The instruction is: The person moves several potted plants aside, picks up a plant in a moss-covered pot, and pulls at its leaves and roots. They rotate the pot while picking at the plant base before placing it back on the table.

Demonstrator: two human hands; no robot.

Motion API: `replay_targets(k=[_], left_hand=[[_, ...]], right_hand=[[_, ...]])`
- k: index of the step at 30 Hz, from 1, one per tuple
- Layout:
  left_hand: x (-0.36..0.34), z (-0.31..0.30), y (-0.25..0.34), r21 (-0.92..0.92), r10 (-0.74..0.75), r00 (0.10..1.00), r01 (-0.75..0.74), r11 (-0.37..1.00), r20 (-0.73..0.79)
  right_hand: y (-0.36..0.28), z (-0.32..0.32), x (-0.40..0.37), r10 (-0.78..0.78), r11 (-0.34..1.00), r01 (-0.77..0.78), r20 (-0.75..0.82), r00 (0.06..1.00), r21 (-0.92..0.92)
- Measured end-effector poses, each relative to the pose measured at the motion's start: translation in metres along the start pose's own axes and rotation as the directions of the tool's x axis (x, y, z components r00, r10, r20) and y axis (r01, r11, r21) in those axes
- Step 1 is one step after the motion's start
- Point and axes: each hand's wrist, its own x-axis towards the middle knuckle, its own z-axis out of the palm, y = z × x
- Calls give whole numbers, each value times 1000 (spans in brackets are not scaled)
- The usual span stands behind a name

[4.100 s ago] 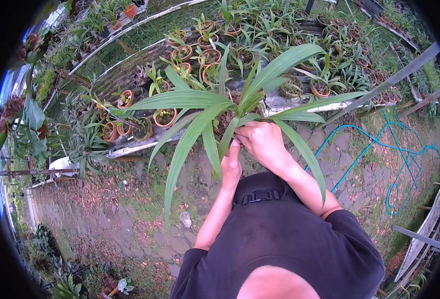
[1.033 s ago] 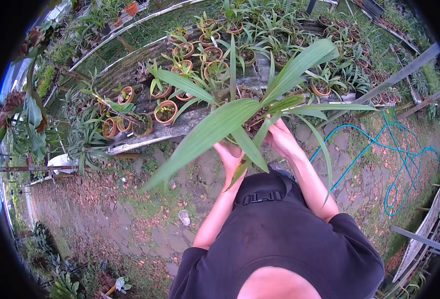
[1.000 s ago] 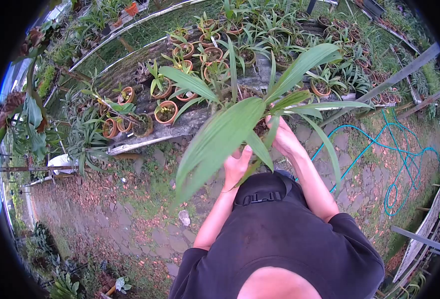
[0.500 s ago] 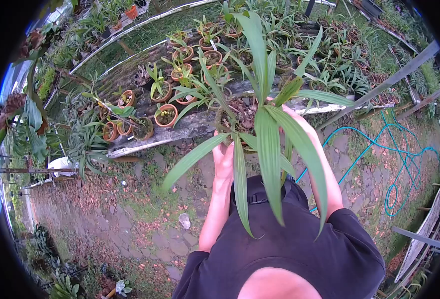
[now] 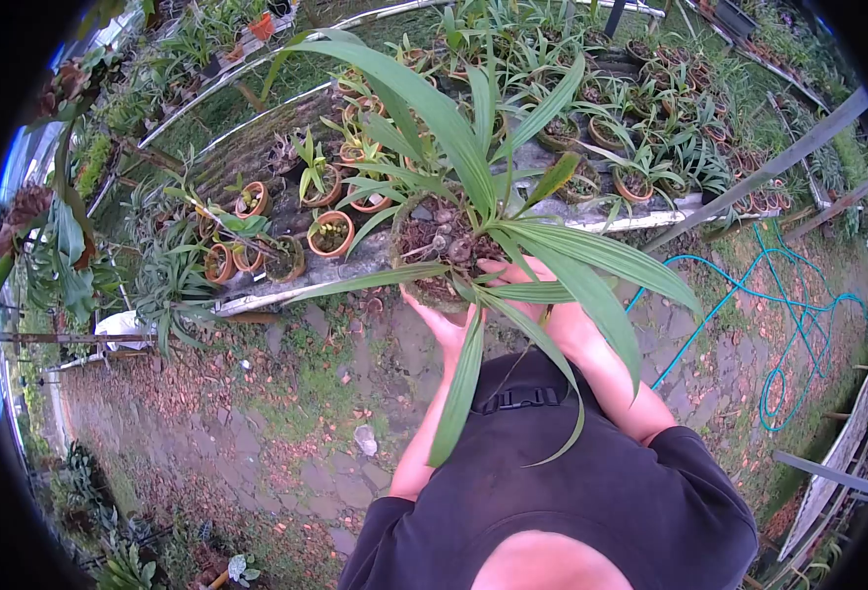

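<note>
A potted plant with long, ribbed green leaves (image 5: 576, 270) fills the middle of the view, tilted so its brown bulbs and roots (image 5: 444, 231) face me. Its round, mossy pot (image 5: 400, 236) is partly covered by foliage. My left hand (image 5: 444, 320) is closed around the near lower side of the pot, its fingers partly hidden underneath. On the right, my right hand (image 5: 542, 290) has its fingers stretched towards the leaf bases and roots, touching there. Leaves cover part of this hand. One leaf has a yellow-brown tip (image 5: 555, 177).
Behind the plant, a weathered bench (image 5: 380, 258) carries several small clay pots (image 5: 330, 234) with young plants. A teal hose (image 5: 714, 315) lies looped on the paving at right. Grey metal bars (image 5: 778, 162) slant across the right side. Hanging plants (image 5: 65, 231) are at left.
The plant has turned and tilted, its leaves swinging round and its roots coming into view. My right hand has moved from the pot's right side down and left to the leaf bases.
</note>
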Motion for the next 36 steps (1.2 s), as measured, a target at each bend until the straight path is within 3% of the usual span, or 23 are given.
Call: replay_targets(k=[1, 5, 14, 17, 26, 30, 33, 35, 36], left_hand=[[2, 3, 5, -21, -18, 1000, 18, 1000, -3], [8, 16, 31, -107, -88, 996, 87, 990, -8], [11, 21, 40, -17, 8, 1000, -8, 1000, 3], [9, 21, 42, -15, -42, 999, 42, 999, -17], [8, 19, 43, 101, 21, 1000, -20, 995, -5], [8, 24, 50, 63, -21, 999, 23, 998, -32], [5, 17, 40, 23, -31, 998, 32, 999, -50], [1, 15, 33, -43, -43, 996, 40, 998, -82], [0, 14, 30, -59, -45, 995, 40, 997, -85]], right_hand=[[5, -1, 5, -98, 983, 103, 38, 994, -154], [34, -11, 18, -221, 941, 249, 139, 965, -230], [32, -12, 27, -170, 910, 240, 225, 960, -337], [31, -12, 30, -161, 898, 245, 244, 956, -365], [23, -7, 40, -161, 831, 289, 293, 943, -475], [7, -3, 39, -141, 735, 320, 327, 934, -597], [-24, 0, 31, -49, 525, 362, 397, 917, -771], [-43, 3, 19, -60, 476, 369, 389, 919, -798], [-33, 1, 13, -144, 553, 360, 339, 930, -751]])
